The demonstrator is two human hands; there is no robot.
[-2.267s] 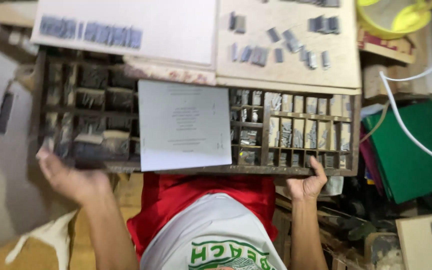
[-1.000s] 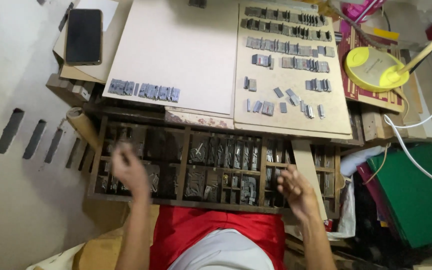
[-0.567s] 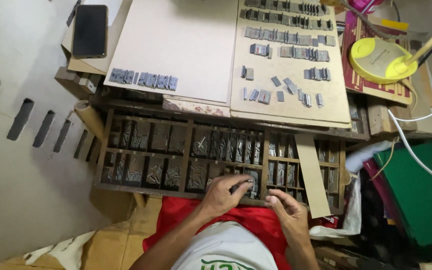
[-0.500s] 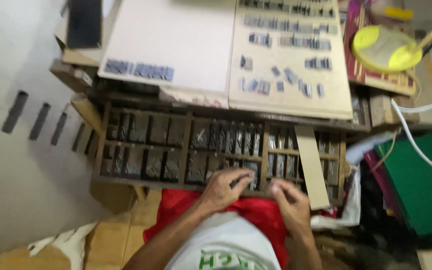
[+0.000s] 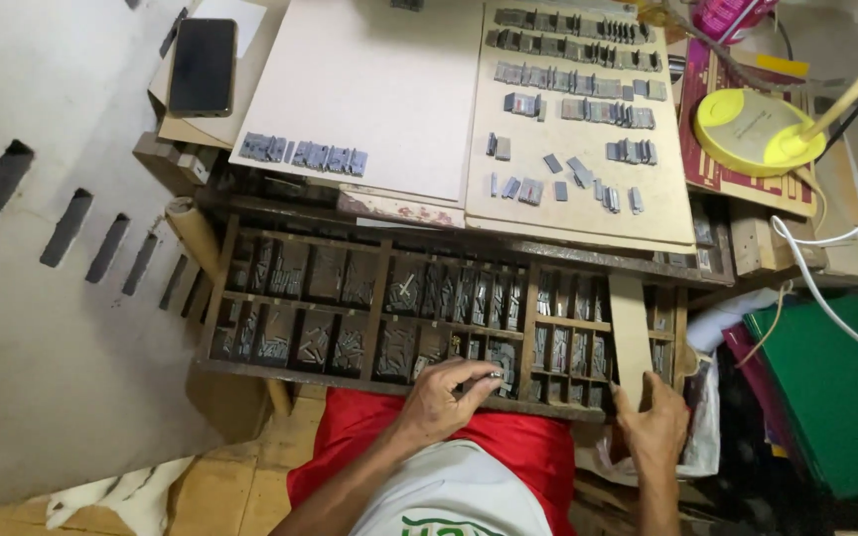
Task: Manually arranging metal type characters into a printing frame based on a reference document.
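Grey type [image 5: 302, 155]; yellow lamp base [image 5: 755, 131]

Left-hand fingers [image 5: 479, 375] hide one tray [image 5: 280, 369] compartment's contents — too small anyway.

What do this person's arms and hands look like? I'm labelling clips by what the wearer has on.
Both forearms are bare, with no sleeves in view. The left hand and right hand wear no gloves; no watch, ring or bracelet shows. The fingers are uncovered. Below the arms is red cloth over a white printed top.

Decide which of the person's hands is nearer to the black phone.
Left. The left hand reaches into the wooden type tray, below the black phone; the right hand sits at the tray's far right corner.
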